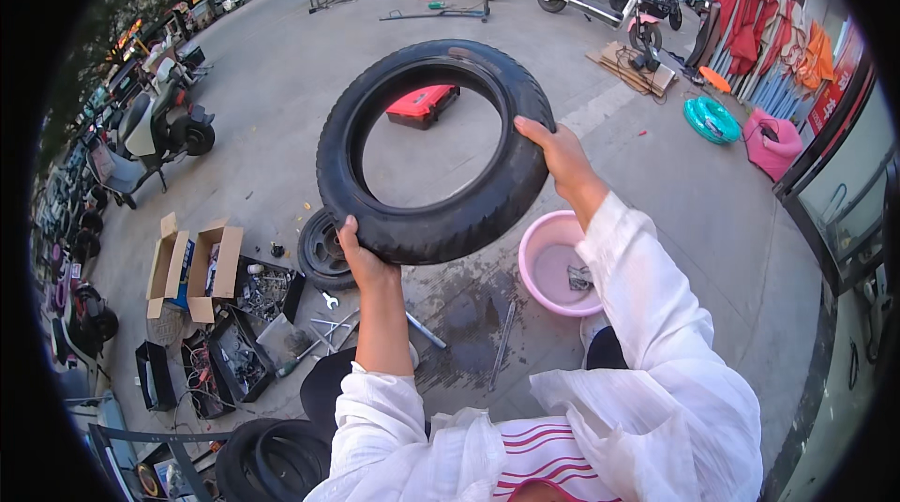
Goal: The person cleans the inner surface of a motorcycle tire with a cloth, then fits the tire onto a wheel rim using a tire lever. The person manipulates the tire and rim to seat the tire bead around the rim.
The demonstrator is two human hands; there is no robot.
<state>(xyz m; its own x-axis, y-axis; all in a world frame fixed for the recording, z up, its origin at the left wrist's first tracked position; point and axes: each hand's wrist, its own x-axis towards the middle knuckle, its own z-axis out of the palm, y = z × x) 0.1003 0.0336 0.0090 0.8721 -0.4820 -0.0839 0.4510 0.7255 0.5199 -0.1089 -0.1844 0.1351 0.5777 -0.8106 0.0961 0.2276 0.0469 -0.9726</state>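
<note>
Both my hands hold up a black scooter tyre (431, 235) in front of me, above the pavement. My left hand (367, 258) grips its lower left edge, thumb on the near sidewall and fingers hidden behind. On the right side my right hand (562, 160) is wrapped round the tread, thumb over the sidewall toward the hole. Through the tyre's opening a red toolbox (422, 106) shows on the ground beyond. A wheel with its own tyre (323, 249) lies on the ground just left of my left hand. Beneath my right forearm stands a pink basin (536, 263) with a small grey object inside.
Black trays of tools and parts (242, 352), open cardboard boxes (214, 263), a wrench (330, 300) and metal bars (427, 330) lie at left and near my feet. More tyres (272, 460) lie at lower left. Scooters (155, 132) stand left and far. A green hose coil (711, 119) lies right.
</note>
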